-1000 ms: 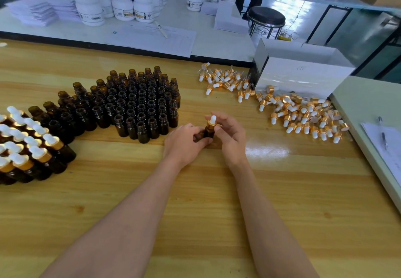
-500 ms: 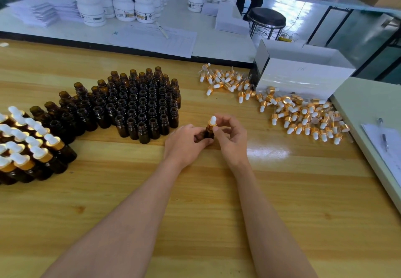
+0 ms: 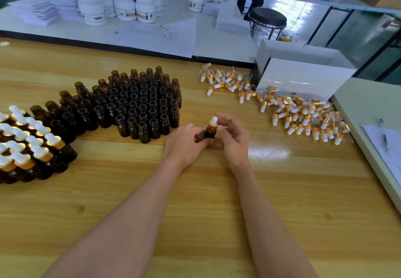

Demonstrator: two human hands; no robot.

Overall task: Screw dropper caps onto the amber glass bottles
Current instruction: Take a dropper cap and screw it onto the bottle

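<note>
L hand point(image 3: 184, 145) grips glass bottle point(image 3: 209, 133); R hand point(image 3: 235, 141) pinches gold cap point(image 3: 212, 124).

The table point(image 3: 195, 212) is honey-yellow wood with darker grain stripes. At ten o'clock the open bottles point(image 3: 141, 104) are dark amber-brown, almost black. At nine o'clock the capped bottles point(image 3: 43, 158) carry gold collars and white bulbs. The centre bottle point(image 3: 210, 134) is the same brown, and its dropper cap point(image 3: 213, 123) is gold and white. At two o'clock the loose caps point(image 3: 303, 117) are gold and white, and the box point(image 3: 303, 78) is white with one black side. At eleven o'clock the jars point(image 3: 125, 6) are white with gold-and-black labels. At three o'clock the side table point(image 3: 364, 104) is pale green.
</note>
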